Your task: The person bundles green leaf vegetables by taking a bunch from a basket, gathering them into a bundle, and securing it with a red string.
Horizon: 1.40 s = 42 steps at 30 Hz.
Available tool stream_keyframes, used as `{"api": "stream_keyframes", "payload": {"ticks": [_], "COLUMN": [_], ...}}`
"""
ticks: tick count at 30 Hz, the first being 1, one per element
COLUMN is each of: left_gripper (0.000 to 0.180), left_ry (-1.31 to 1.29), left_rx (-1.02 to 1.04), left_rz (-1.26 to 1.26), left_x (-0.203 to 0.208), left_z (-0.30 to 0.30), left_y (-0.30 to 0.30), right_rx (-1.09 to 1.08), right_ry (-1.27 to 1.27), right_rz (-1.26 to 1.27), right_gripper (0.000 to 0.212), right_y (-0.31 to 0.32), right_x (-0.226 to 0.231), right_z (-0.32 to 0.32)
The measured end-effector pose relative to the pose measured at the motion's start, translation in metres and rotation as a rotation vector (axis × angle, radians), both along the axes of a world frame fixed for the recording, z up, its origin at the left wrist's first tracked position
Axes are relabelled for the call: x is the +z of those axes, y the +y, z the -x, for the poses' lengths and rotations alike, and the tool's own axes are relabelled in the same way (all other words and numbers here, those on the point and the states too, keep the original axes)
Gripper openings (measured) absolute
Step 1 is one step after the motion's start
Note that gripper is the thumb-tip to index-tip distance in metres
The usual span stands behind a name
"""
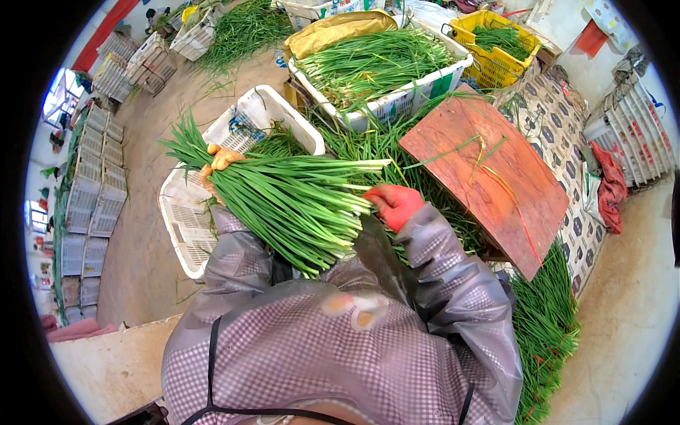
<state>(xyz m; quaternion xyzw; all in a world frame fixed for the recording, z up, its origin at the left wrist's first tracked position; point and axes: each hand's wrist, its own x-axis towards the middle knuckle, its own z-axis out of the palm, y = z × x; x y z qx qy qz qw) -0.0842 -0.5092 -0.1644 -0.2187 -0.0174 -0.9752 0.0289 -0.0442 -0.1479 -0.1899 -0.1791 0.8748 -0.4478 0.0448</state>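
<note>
The left hand (222,157) grips a bunch of green stalks (283,195) above the right edge of the white crate (185,225); the red-gloved right hand (399,205), left of the wooden bench (489,170), curls beside the pale ends (356,204); whether it pinches any, I can't tell.

head cam over there: left fisheye of the pair, sits above and body-side of the grip of the left hand (221,159), looking down and forward; smock (283,354) very close, bodyward of grip, stacked crates (79,202) farther off, left of it
</note>
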Motion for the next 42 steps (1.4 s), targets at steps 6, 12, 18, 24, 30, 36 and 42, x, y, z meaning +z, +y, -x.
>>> {"api": "stream_keyframes", "payload": {"ticks": [6,12,18,24,30,36,42], "left_gripper": [0.029,0.031,0.030,0.031,0.031,0.030,0.028], "left_ry": [-0.059,-0.027,-0.121,-0.057,-0.056,-0.070,-0.198], "left_rx": [0.022,-0.043,-0.042,-0.021,-0.050,-0.020,0.091], "left_rz": [-0.047,-0.069,0.039,0.024,0.014,-0.018,0.148], "left_x": [0.005,0.008,0.007,0.002,-0.004,-0.005,-0.007], "left_z": [-0.006,0.002,-0.002,0.001,0.004,0.005,0.011], "left_y": [0.003,0.023,0.023,0.008,0.007,0.010,0.002], "right_rx": [-0.081,0.164,0.138,-0.107,0.129,0.238,-0.176], "right_ry": [-0.322,-0.085,-0.221,-0.467,-0.282,0.287,-0.208], "right_rz": [0.034,0.231,0.093,-0.807,0.111,-0.193,0.095], "right_gripper": [0.031,0.044,0.028,0.043,0.053,0.023,0.022], "right_y": [0.051,-0.005,0.019,0.123,0.055,0.007,0.063], "right_x": [-0.024,-0.004,-0.068,-0.102,-0.026,0.003,-0.045], "right_z": [0.008,0.045,0.046,0.011,-0.002,0.007,0.003]}}
